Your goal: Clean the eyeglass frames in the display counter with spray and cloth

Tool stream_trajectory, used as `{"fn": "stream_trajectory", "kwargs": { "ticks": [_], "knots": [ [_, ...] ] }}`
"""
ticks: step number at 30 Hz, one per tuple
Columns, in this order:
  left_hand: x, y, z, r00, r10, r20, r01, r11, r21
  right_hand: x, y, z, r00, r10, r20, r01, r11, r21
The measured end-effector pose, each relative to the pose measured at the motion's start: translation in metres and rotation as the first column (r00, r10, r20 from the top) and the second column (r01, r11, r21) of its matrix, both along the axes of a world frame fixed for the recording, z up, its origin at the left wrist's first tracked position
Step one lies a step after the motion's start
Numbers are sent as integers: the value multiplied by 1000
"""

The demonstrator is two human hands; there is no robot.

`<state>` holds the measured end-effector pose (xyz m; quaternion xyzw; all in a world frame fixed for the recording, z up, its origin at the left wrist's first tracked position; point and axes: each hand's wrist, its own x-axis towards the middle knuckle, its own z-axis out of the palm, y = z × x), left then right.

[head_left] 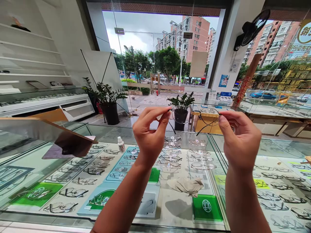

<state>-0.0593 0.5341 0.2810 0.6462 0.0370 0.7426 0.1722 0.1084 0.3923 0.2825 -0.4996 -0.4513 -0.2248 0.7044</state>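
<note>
A pair of thin-rimmed round eyeglasses (pixel 209 125) is held up at eye level above the glass counter. My left hand (pixel 152 131) pinches the frame's left outer edge between thumb and fingers. At the opposite edge, my right hand (pixel 239 136) grips the frame the same way. Two dark temple arms hang crossing below the lenses. Beneath my hands, a crumpled beige cloth (pixel 186 185) lies on the counter top. A small white bottle (pixel 120 144) with a printed label stands upright farther left.
The glass display counter (pixel 170 223) holds rows of eyeglasses and green cards. A tilted brown-framed mirror or board (pixel 70 142) stands at left. Beyond are potted plants (pixel 109 106), another counter (pixel 274 115), a wall fan (pixel 252 29) and glass doors facing a street.
</note>
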Motion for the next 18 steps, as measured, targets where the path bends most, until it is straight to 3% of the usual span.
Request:
{"fn": "stream_trajectory", "kwargs": {
  "ticks": [6, 10, 14, 18],
  "knots": [
    [3, 4, -2, 999, -8, -34, 6, 998, -59, 12, 7, -4, 998, 33, -57, -39, 994, -99],
    [8, 12, -4, 989, -137, -55, 123, 971, -205, 20, 15, -8, 988, 111, -105, -129, 973, -193],
    [12, 26, -5, 945, -324, -48, 285, 885, -368, 27, 23, -11, 971, 178, -157, -216, 938, -271],
    [13, 43, -5, 870, -493, 1, 419, 738, -529, 32, 28, -13, 963, 205, -173, -253, 909, -330]
  ]
}}
